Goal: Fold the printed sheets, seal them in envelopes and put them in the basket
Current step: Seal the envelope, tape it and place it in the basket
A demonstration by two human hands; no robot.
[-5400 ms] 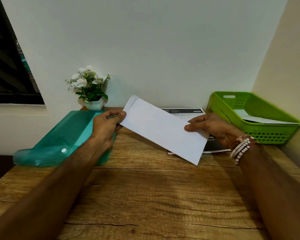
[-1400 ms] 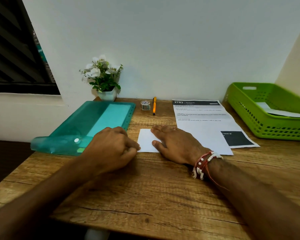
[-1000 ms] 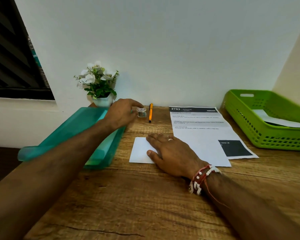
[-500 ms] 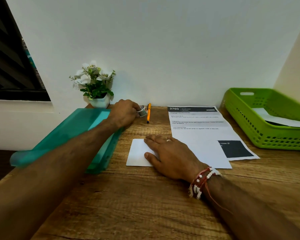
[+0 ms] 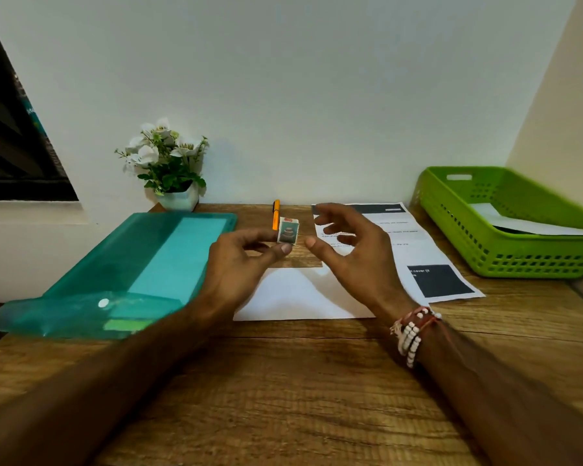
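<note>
In the head view, the left hand (image 5: 246, 260) is hovering above the bench (image 5: 283, 398), its thumb and fingers (image 5: 260, 234) pinching a small label (image 5: 287, 232), teal with a printed picture, and holding it upright in the air. The right hand (image 5: 354, 253) is floating just beside the label without touching it; its fingers (image 5: 330, 210) are spreading loosely and holding nothing. A beaded bracelet (image 5: 411, 334) is circling the right wrist.

Under both hands a white envelope (image 5: 293, 297) is lying flat on the bench. To its right the printed sheet (image 5: 431, 260) is lying unfolded, one edge touching or slightly overlapping the envelope; which one is on top is not clear. At the far right the green basket (image 5: 505, 260) is sitting on the bench against the wall, with white paper (image 5: 532, 225) lying inside it.

On the left a teal plastic folder (image 5: 148, 270) is resting on the bench. An orange pen (image 5: 276, 213) is lying beyond the label, near the wall, and a small pot of white flowers (image 5: 172, 169) is standing behind the folder.
</note>
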